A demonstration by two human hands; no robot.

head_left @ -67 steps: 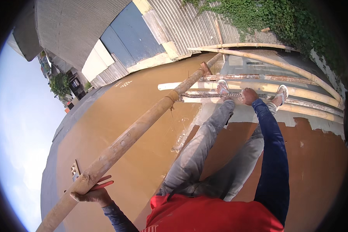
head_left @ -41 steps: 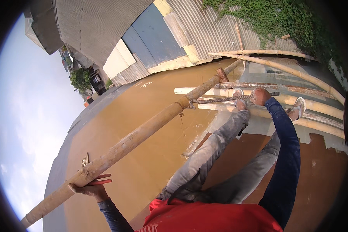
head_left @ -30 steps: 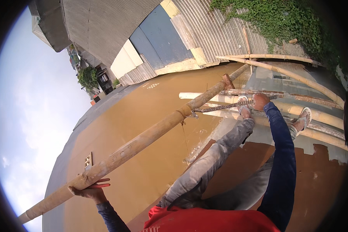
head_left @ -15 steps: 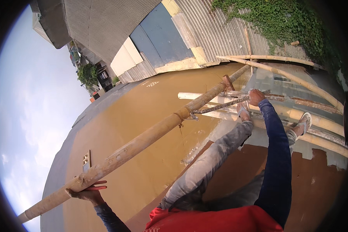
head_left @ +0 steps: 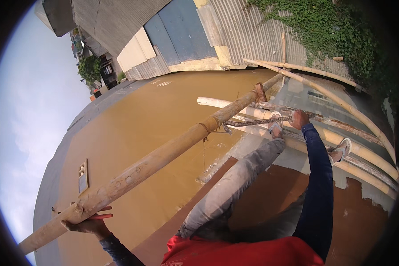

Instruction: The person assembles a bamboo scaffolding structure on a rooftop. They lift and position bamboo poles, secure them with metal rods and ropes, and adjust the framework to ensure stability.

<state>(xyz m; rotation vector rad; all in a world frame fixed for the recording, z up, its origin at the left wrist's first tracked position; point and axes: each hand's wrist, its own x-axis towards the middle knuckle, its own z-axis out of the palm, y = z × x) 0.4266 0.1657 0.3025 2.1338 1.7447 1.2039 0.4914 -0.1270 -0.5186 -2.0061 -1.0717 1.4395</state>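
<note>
A long bamboo pole point(head_left: 164, 154) slants from the lower left up to the upper middle. My left hand point(head_left: 88, 225) is wrapped round its lower end from beneath. My right hand point(head_left: 299, 119), at the end of a dark blue sleeve, is closed on a ribbed steel bar point(head_left: 261, 121). The bar's other end meets the bamboo pole near a tied binding point(head_left: 205, 128) with loose strands. Under my feet, in flip-flops point(head_left: 345, 149), lie several bamboo poles point(head_left: 368, 152) side by side. What my left palm touches is hidden by the pole.
A wall painted ochre point(head_left: 142, 119), with brown and grey areas, fills the middle. More thin bamboo poles point(head_left: 337, 92) cross at the right. Corrugated sheets point(head_left: 244, 31), a blue panel point(head_left: 177, 33) and green creepers point(head_left: 328, 31) are at the top. A small vent frame point(head_left: 83, 176) sits in the wall.
My view has shifted a little, so the pole, wall and steel bar appear slightly further left. Both hands keep their hold, the left on the pole and the right on the bar.
</note>
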